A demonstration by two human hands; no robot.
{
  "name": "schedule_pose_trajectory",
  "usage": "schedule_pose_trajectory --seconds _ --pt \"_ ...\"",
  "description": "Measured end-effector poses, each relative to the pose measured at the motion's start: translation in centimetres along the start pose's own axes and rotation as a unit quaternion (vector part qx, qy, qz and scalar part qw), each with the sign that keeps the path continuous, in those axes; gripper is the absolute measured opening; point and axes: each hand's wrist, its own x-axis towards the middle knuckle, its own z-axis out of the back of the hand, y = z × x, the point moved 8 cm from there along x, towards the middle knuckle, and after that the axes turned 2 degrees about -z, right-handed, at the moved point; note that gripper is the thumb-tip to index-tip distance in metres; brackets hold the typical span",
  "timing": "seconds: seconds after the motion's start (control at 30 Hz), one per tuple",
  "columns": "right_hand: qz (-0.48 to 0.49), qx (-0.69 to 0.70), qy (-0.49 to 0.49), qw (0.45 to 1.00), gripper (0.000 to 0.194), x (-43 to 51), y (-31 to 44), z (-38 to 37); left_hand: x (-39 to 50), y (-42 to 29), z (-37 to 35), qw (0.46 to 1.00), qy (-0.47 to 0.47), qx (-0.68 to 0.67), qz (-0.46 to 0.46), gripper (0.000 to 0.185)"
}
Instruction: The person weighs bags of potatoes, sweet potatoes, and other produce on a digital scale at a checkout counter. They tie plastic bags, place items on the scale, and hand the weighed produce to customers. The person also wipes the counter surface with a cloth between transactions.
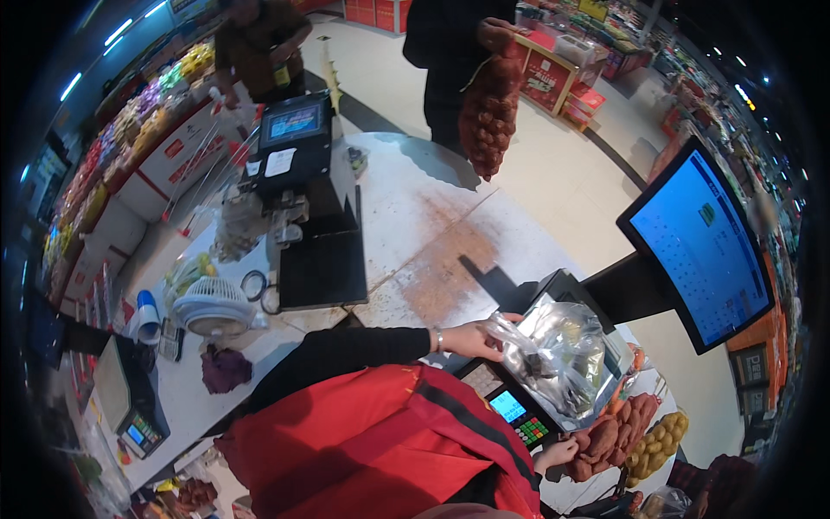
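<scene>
My left hand (470,340), with a bracelet at the wrist, grips the gathered end of a clear plastic bag (570,350). Something green shows faintly through the film. The bag rests on the metal pan of a weighing scale (613,379), whose lit display and keypad (519,415) face me. My right hand (556,452) is at the near edge of a bag of reddish sweet potatoes (613,434); whether its fingers grip the bag I cannot tell. A net of yellow potatoes (658,447) lies just beyond.
A monitor (703,246) rises at the right. Across the dirt-strewn counter (389,194), a person (447,71) holds up a red net bag (493,110). To the left are a black checkout machine (298,162), a small fan (214,305) and another scale (126,396). Another person (262,48) stands behind.
</scene>
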Motion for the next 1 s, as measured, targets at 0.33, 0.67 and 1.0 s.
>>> schedule_pose_trajectory --seconds 0.33,0.67,1.0 --pt "0.002 -0.105 0.148 0.983 0.045 1.4 -2.7 0.3 0.6 -1.0 -1.0 0.999 -0.005 -0.035 -0.023 0.086" --pt "-0.017 -0.380 -0.130 0.916 0.053 4.4 -1.0 12.6 1.1 -0.1 -2.2 0.981 0.025 -0.176 0.074 0.083" --pt "0.030 -0.246 0.125 0.961 0.041 0.5 -2.8 -2.9 5.0 -1.1 -7.1 0.959 0.090 -0.242 0.117 0.043"
